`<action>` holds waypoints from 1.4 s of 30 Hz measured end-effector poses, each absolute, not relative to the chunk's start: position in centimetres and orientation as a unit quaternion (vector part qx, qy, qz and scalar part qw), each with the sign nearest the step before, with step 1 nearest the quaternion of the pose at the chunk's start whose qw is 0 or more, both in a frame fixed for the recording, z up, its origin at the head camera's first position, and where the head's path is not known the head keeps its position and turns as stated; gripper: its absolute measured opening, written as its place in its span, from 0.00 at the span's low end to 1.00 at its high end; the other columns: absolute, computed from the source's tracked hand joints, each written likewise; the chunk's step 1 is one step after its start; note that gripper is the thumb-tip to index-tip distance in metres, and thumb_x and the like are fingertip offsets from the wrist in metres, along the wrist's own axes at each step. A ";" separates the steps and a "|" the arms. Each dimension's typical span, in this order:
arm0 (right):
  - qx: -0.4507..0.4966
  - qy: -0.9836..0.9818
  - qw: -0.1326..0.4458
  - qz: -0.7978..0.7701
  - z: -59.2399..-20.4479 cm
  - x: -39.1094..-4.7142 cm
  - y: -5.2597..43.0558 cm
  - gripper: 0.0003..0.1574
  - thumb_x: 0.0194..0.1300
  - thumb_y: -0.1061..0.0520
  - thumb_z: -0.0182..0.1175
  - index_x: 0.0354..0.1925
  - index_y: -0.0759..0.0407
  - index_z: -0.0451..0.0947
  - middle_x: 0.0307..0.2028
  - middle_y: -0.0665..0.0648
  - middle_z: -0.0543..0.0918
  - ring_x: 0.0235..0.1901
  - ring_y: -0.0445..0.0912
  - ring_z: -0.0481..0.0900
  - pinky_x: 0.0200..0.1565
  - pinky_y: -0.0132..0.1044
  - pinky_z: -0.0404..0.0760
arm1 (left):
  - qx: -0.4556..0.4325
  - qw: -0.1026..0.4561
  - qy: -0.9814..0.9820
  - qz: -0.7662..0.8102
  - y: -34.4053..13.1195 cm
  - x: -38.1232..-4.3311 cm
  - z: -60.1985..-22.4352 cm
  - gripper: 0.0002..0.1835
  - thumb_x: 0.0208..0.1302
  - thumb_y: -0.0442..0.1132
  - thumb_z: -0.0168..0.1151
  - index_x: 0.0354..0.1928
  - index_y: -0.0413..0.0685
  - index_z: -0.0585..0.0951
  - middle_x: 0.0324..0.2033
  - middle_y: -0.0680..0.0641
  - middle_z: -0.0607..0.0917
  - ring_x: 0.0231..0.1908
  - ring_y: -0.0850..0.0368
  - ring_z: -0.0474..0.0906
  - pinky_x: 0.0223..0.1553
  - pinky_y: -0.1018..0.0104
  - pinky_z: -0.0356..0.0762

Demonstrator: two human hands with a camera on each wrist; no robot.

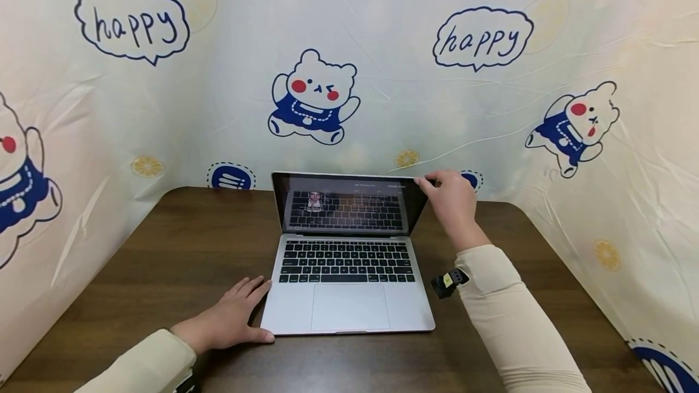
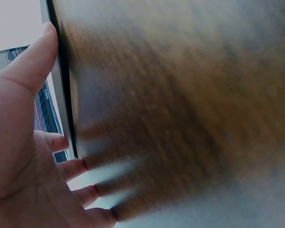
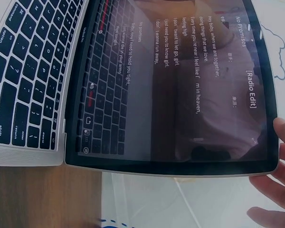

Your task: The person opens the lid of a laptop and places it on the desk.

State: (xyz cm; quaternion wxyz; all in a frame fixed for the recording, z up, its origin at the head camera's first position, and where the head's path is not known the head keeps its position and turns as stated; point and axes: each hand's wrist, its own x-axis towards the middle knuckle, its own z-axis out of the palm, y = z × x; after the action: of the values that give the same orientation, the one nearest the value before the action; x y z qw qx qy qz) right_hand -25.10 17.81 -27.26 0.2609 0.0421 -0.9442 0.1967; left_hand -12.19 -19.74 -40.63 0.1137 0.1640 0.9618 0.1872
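Note:
A silver laptop (image 1: 351,307) stands unfolded on the table, its lid tilted up and its screen (image 1: 355,205) lit. Song lyrics show on that screen (image 3: 199,85) in the right wrist view, with the keyboard mirrored in the glass. My right hand (image 1: 452,202) pinches the lid's top right corner, thumb on the screen side and fingers behind. At the laptop's front left corner, my left hand (image 1: 232,314) rests with fingers spread, thumb at the front edge. In the left wrist view the left hand's thumb (image 2: 35,61) and fingertips lie along the laptop's edge.
The dark wooden table (image 1: 207,241) extends around the laptop. Behind it and on both sides hangs a pale cloth (image 1: 393,102) printed with bears and "happy" bubbles. A small black device (image 1: 449,284) is strapped at the right wrist, beside the laptop's right edge.

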 end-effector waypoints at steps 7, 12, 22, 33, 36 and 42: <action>0.037 -0.943 0.259 0.206 -27.4 -25.6 17.8 0.24 0.59 0.39 0.56 0.41 0.54 0.82 0.40 0.57 0.81 0.36 0.51 0.78 0.32 0.44 0.75 | 0.167 0.109 0.962 0.185 -19.8 -12.2 -40.8 0.56 0.37 0.71 0.61 0.64 0.40 0.60 0.63 0.34 0.58 0.62 0.31 0.49 0.56 0.37 0.51; 0.034 -0.942 0.257 0.211 -27.4 -25.8 17.8 0.23 0.59 0.39 0.56 0.40 0.54 0.83 0.40 0.57 0.81 0.36 0.51 0.77 0.32 0.44 0.75 | 0.168 0.109 0.962 0.186 -19.8 -12.2 -40.8 0.56 0.37 0.71 0.61 0.64 0.40 0.60 0.62 0.34 0.58 0.62 0.31 0.49 0.55 0.36 0.52; 0.025 -0.943 0.253 0.214 -27.5 -26.2 17.6 0.23 0.59 0.39 0.55 0.41 0.52 0.82 0.40 0.56 0.81 0.35 0.50 0.77 0.29 0.43 0.74 | 0.164 0.112 0.961 0.193 -19.7 -12.1 -40.6 0.56 0.38 0.70 0.62 0.64 0.40 0.60 0.63 0.34 0.58 0.62 0.31 0.49 0.55 0.36 0.51; 0.024 -0.939 0.272 0.209 -27.7 -26.9 17.4 0.23 0.60 0.39 0.55 0.44 0.51 0.81 0.40 0.55 0.81 0.33 0.49 0.78 0.25 0.42 0.74 | 0.172 0.105 0.962 0.185 -19.8 -12.4 -40.8 0.56 0.38 0.71 0.60 0.64 0.39 0.59 0.62 0.34 0.58 0.62 0.31 0.48 0.57 0.38 0.50; 0.016 -0.940 0.267 0.210 -27.8 -27.1 17.4 0.23 0.60 0.39 0.55 0.45 0.51 0.81 0.42 0.55 0.81 0.35 0.50 0.78 0.27 0.43 0.74 | 0.170 0.107 0.962 0.184 -19.8 -12.4 -40.8 0.57 0.38 0.71 0.60 0.64 0.39 0.59 0.63 0.34 0.58 0.62 0.31 0.48 0.57 0.38 0.50; 0.008 -0.938 0.268 0.219 -28.1 -27.5 17.1 0.23 0.60 0.38 0.54 0.46 0.50 0.80 0.43 0.55 0.81 0.39 0.51 0.78 0.30 0.45 0.75 | 0.169 0.103 0.963 0.183 -19.7 -12.3 -40.9 0.57 0.37 0.71 0.60 0.64 0.39 0.60 0.62 0.34 0.59 0.62 0.31 0.49 0.57 0.38 0.50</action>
State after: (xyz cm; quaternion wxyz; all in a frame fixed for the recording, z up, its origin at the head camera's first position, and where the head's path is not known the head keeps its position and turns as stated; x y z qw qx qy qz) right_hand -27.55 17.15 -28.06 0.2676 0.0084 -0.9384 0.2186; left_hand -12.31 -19.72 -40.86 0.1028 0.1688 0.9631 0.1829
